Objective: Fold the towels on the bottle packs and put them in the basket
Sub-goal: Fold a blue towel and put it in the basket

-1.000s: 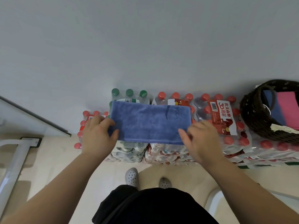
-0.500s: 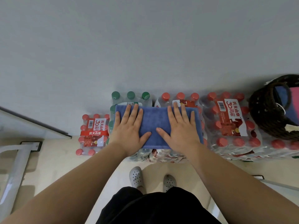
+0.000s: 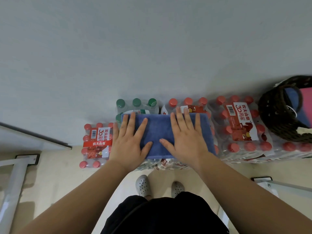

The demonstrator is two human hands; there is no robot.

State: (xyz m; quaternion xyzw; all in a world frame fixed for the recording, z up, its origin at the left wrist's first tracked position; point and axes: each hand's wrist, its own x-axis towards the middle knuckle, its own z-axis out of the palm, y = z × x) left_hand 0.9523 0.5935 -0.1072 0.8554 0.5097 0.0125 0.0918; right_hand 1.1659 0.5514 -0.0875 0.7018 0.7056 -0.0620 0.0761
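Observation:
A folded blue towel [image 3: 158,130] lies flat on the shrink-wrapped bottle packs [image 3: 239,129] against the wall. My left hand [image 3: 130,139] presses flat on the towel's left part, fingers spread, overhanging its left edge. My right hand [image 3: 185,137] presses flat on its right part, fingers spread. Neither hand grips anything. At the far right a dark woven basket [image 3: 276,119] stands on the packs, holding a blue towel [image 3: 292,97] and a pink towel [image 3: 306,105], both partly cut off by the frame edge.
A lower pack of red-capped bottles [image 3: 97,144] sits on the floor at the left. White metal frame legs [image 3: 15,181] stand at left and lower right. My white shoes [image 3: 143,185] are close to the packs. The grey wall is directly behind.
A second ago my hands held the towel by its left and right ends. They then moved onto it and now lie flat on top, slightly further apart than half a second ago.

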